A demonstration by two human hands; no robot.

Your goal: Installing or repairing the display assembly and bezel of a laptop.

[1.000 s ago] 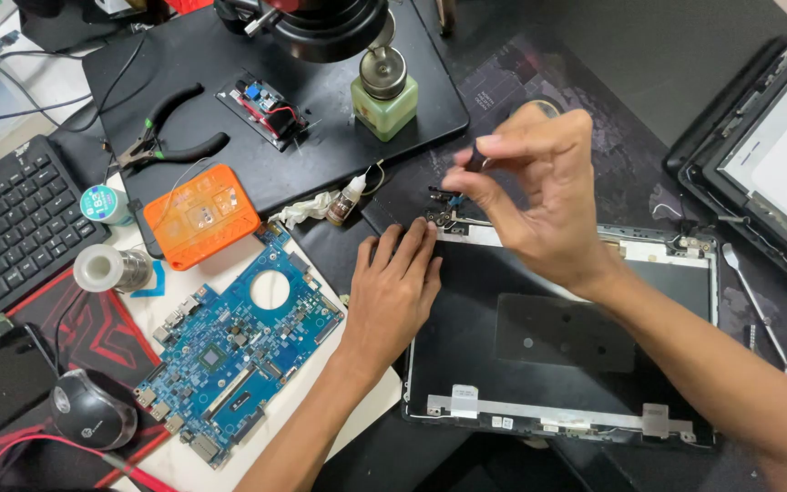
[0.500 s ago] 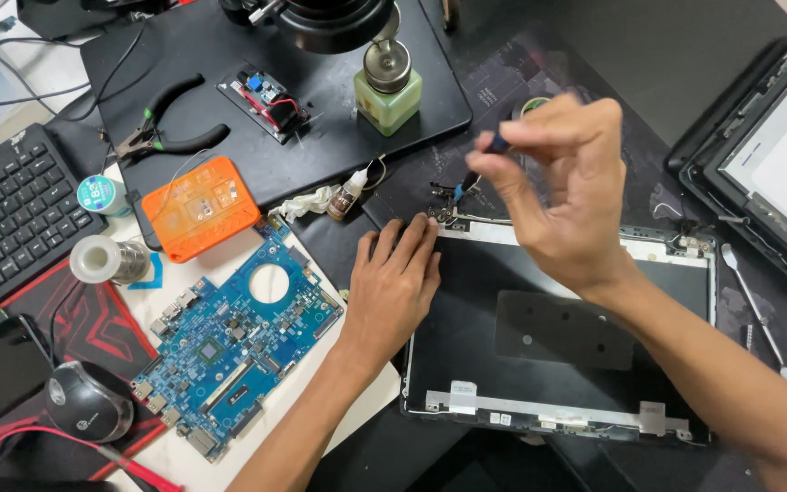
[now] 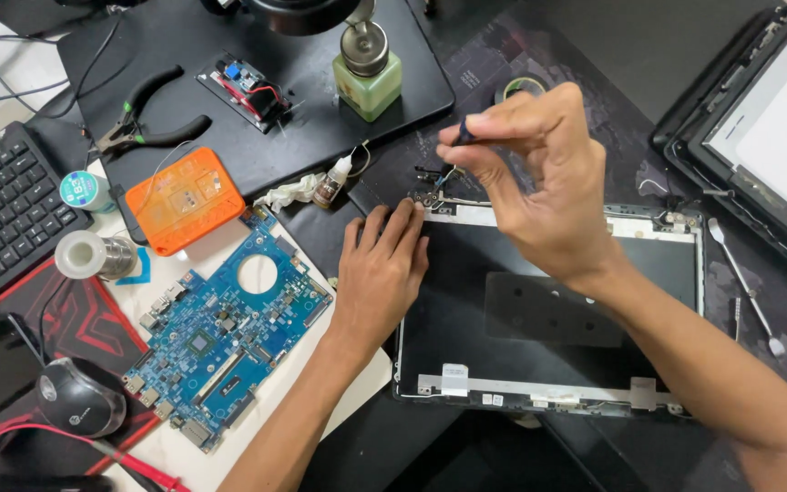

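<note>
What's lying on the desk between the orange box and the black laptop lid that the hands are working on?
In the head view, a blue circuit board lies between the orange box and the laptop lid, resting on a white sheet. The left hand presses on the lid's near corner.

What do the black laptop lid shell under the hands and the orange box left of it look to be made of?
Laptop lid shell: seemingly moulded plastic, matte black, with a silvery strip along its top edge, perhaps foil or metal. The left hand presses flat on its corner; the right hand pinches a thin tool above its hinge.
Orange box: glossy plastic, judging by its sheen and rounded corners.
</note>
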